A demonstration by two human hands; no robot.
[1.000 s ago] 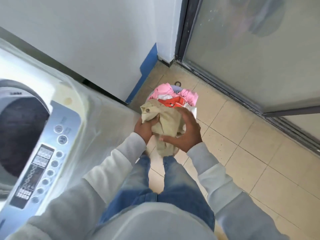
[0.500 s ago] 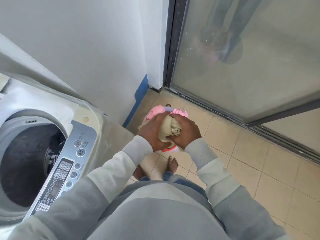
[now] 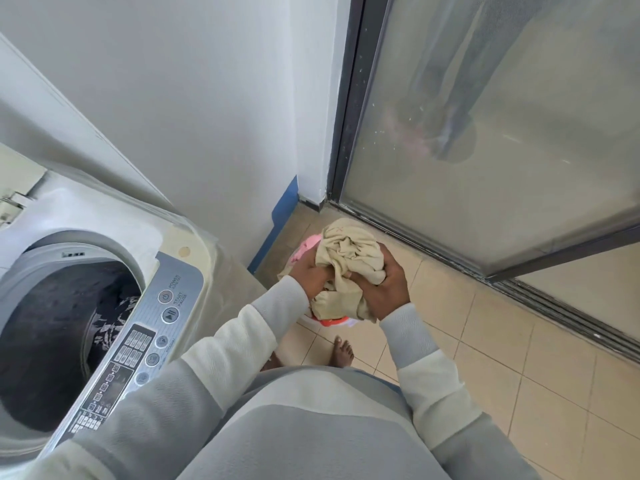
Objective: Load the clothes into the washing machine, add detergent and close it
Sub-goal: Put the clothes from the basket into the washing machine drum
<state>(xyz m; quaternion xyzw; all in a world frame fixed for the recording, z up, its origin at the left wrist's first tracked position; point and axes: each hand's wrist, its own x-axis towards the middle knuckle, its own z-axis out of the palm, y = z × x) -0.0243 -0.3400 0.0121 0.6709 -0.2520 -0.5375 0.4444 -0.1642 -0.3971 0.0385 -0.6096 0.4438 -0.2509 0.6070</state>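
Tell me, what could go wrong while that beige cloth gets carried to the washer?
A loose fold of the beige cloth hangs below the left hand and right hand; it might snag the pink clothes beneath. Swung toward the washer, it could brush the buttons.

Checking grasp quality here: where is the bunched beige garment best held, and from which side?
At its bunched middle, one hand from each side, as the left hand and right hand do now. The beige garment is limp and wadded, with a loose end hanging below; cupping both flanks should keep it gathered.
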